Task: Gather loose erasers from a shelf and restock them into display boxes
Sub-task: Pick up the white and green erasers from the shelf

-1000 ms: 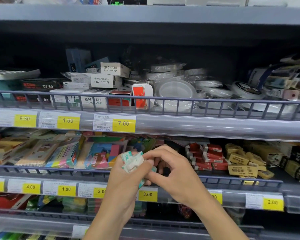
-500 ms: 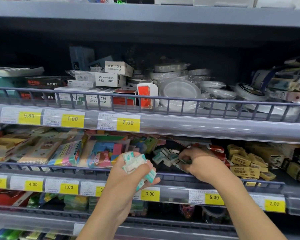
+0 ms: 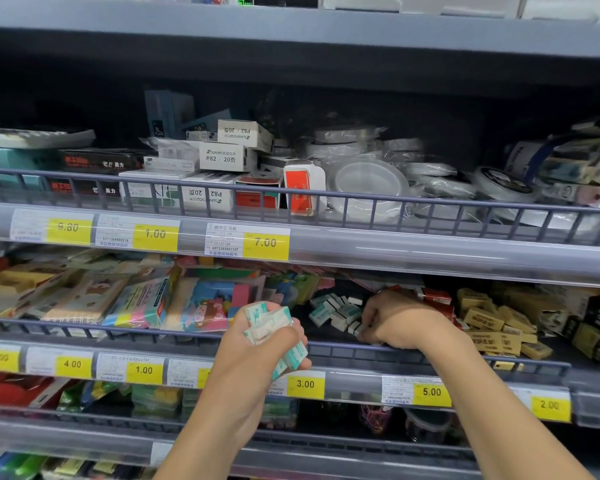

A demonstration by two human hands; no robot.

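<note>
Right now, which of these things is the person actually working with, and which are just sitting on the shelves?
In the job:
left hand holding a bunch of erasers
right hand at the loose erasers

Just lying about:
yellow erasers
tape rolls
colourful packs

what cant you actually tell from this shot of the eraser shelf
- Right hand: head view, its fingertips are curled under, so any eraser pinched is hidden.
- Erasers in the left hand: exact count unclear, they overlap and the fingers cover some.
- Loose erasers on the shelf: print too small and blurred.
- Display boxes: none identifiable.
</note>
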